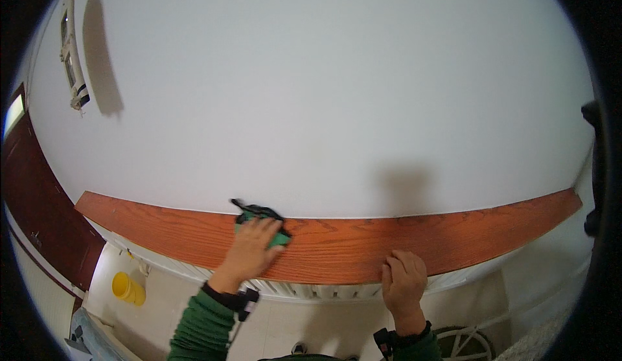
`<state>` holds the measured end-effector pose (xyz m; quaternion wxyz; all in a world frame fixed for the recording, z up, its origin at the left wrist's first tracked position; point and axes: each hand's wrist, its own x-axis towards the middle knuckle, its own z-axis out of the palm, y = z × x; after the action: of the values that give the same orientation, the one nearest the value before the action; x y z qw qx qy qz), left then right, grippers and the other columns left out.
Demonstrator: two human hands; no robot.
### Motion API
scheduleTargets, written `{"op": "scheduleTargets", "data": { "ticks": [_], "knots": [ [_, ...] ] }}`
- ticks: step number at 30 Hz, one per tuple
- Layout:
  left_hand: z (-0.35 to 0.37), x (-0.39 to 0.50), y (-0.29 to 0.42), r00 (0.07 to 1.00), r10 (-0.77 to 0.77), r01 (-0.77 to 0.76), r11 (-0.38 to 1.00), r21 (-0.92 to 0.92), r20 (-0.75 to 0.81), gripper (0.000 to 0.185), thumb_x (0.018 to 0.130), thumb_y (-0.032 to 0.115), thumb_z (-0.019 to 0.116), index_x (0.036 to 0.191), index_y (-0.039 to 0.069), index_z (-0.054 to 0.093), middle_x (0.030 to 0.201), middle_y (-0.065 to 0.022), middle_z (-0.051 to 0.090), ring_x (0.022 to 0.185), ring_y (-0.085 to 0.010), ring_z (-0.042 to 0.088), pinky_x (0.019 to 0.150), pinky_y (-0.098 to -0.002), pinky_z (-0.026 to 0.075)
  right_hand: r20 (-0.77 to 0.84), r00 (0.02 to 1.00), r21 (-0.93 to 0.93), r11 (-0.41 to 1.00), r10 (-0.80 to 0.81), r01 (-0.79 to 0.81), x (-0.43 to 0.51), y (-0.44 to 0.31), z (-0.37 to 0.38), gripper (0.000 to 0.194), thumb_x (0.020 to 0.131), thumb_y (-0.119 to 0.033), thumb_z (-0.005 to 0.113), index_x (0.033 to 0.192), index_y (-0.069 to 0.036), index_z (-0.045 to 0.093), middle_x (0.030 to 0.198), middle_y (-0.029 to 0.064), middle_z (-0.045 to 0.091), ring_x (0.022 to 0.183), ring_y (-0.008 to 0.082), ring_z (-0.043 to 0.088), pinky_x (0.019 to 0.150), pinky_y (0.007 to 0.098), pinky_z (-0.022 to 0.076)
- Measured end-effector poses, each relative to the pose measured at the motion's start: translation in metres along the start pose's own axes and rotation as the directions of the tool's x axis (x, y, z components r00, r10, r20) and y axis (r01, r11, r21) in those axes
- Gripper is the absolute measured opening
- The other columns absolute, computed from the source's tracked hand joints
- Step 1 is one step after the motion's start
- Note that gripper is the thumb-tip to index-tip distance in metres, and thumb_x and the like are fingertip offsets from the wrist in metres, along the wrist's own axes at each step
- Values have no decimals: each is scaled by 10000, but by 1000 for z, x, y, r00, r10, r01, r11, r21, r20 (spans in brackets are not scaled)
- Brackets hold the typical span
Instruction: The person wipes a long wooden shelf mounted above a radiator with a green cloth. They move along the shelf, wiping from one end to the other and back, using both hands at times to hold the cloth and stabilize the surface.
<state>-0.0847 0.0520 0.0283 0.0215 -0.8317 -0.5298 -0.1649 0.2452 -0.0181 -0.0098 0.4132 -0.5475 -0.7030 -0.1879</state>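
A long reddish-brown wooden shelf board (pixel 335 249) runs along the white wall, above a white slatted radiator or cover (pixel 335 291). My left hand (pixel 255 249) lies palm down on a green and black cloth (pixel 279 238), pressing it on the board left of the middle; a dark end of the cloth reaches toward the wall. My right hand (pixel 404 278) is at the board's front edge, fingers curled and seemingly resting on it. Whether anything is under those fingers is hidden. Both wrists wear black bands with small devices.
A yellow bucket (pixel 128 289) stands on the tiled floor at the lower left, near a dark red door (pixel 41 196). A decorative framed piece (pixel 73 55) hangs on the wall at the upper left. A white metal frame (pixel 464 344) is at the lower right.
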Motion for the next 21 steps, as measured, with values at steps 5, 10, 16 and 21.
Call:
{"op": "scheduleTargets", "data": {
  "ticks": [5,10,16,21],
  "knots": [
    [-25,-37,-110,973,-231,231,973,13,-5,553,957,357,527,1402,34,469,1433,-212,464,1341,-416,385,1137,-497,266,-19,1000,6,1000,-10,11,1,0,3,158,833,-154,675,902,-12,679,1015,141,660,959,335,628,864,460,485],
    [-31,-64,-173,879,-470,476,867,146,-76,542,989,427,435,1432,115,456,1501,-180,386,1375,-420,331,1140,-563,213,-31,999,-6,1000,-20,20,-4,5,7,161,821,-164,686,909,-29,682,999,128,659,953,335,629,851,468,489],
    [-31,-57,-160,746,-666,660,737,145,-11,538,993,513,383,1458,247,430,1550,-137,319,1392,-457,290,1104,-683,155,-37,998,-10,999,-51,51,0,0,7,166,807,-169,693,907,-38,683,1012,122,654,963,326,624,832,475,492],
    [-16,-46,-84,926,-378,376,921,105,1,618,978,453,444,1484,107,364,1503,-176,386,1367,-432,345,1115,-651,171,-38,998,30,999,-42,43,4,-3,4,126,807,-102,653,890,-9,670,986,146,661,926,337,630,850,443,486]
  ]
}}
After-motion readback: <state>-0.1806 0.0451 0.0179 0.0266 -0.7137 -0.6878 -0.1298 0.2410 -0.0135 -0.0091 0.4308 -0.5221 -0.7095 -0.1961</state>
